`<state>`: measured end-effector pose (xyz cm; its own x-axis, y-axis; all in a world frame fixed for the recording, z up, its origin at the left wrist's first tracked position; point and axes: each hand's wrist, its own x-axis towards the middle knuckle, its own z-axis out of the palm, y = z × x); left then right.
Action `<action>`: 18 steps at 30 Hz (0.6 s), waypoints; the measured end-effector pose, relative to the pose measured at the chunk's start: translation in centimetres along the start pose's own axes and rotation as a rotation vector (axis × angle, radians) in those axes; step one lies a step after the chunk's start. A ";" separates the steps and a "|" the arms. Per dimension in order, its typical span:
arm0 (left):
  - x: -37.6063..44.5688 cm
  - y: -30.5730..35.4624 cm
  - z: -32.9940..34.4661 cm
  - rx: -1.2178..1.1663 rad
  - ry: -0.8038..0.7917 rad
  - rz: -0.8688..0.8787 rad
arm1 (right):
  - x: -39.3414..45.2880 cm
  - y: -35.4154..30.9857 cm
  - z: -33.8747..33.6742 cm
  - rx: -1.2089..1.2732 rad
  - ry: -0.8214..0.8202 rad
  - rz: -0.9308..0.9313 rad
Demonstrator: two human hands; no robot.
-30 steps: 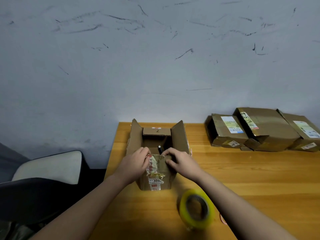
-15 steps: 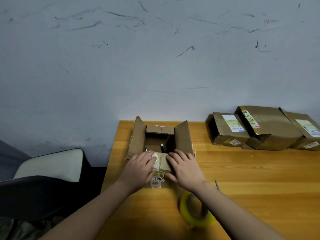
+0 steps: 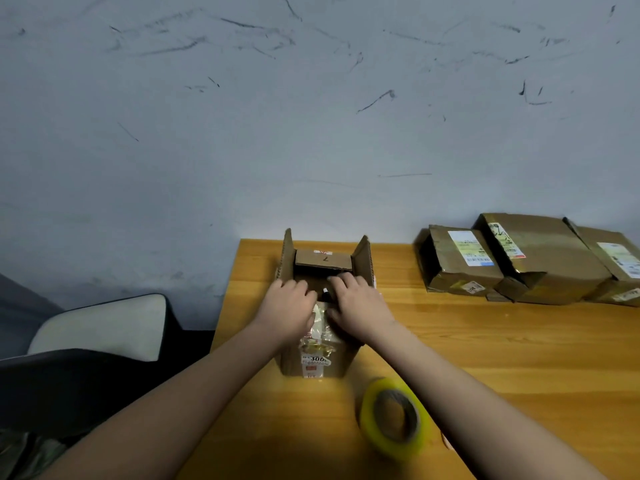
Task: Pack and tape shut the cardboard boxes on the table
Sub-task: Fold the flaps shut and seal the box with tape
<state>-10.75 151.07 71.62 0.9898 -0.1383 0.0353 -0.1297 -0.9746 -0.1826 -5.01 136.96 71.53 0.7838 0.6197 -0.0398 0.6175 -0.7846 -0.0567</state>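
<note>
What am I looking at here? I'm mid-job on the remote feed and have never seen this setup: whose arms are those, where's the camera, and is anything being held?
No machine here: a person works with two bare hands, and the single picture comes from a wide-angle camera worn on their head, looking forward and down.

The left hand and right hand both lie on the near flap of the open cardboard box, pressing it down and inward. The fingers look fairly flat, so this is a push, not a grip. Its two side flaps stand upright and the far flap is folded in. A small dark object shows between the hands; I cannot tell what it is.

On the wooden table a yellow tape roll stands near the right forearm, untouched. Three boxes lie at the far right, apparently closed.
</note>
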 end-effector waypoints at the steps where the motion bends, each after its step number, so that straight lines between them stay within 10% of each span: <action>1: 0.4 -0.2 0.1 0.030 -0.008 -0.010 | 0.7 0.0 0.1 -0.013 -0.007 0.018; 18: 3.4 -1.6 1.7 0.108 -0.251 -0.010 | 4.3 3.7 0.7 -0.266 -0.299 -0.183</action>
<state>-7.08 152.49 70.35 0.9765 -0.0680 -0.2046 -0.1263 -0.9495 -0.2873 0.63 136.77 70.48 0.6303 0.6970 -0.3418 0.7707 -0.6147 0.1677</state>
